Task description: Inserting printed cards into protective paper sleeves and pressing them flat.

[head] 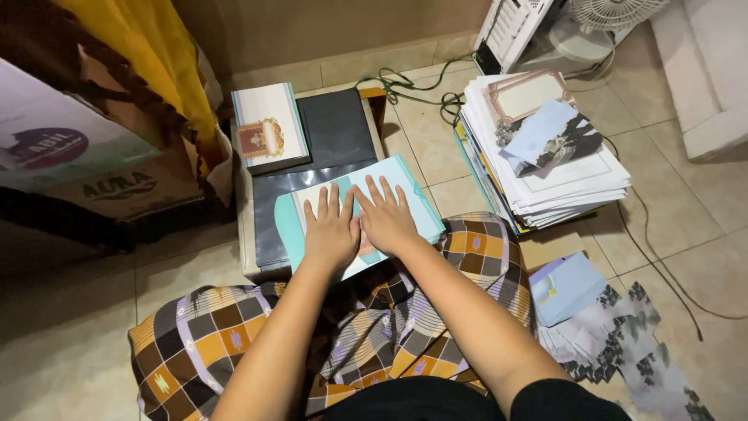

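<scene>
- Your left hand (pixel 330 226) and right hand (pixel 387 217) lie flat, side by side, thumbs nearly touching, fingers spread and pointing away from you; neither hand clamps anything, both press palm-down.
- Under both palms lies a teal-edged card (pixel 413 204), resting on a dark sheet (pixel 336 129) that covers a low board on the tiled floor, just beyond your checked cloth (pixel 234 327).
- The card's long axis runs left to right, tilted slightly up toward your right; its wider uncovered part lies on the right-hand side, so your right hand is nearer to it.
- A stack of white cards with a crest (pixel 269 127) sits at the far left of the sheet.
- A tall paper pile (pixel 561 179) stands well apart to your right.
</scene>
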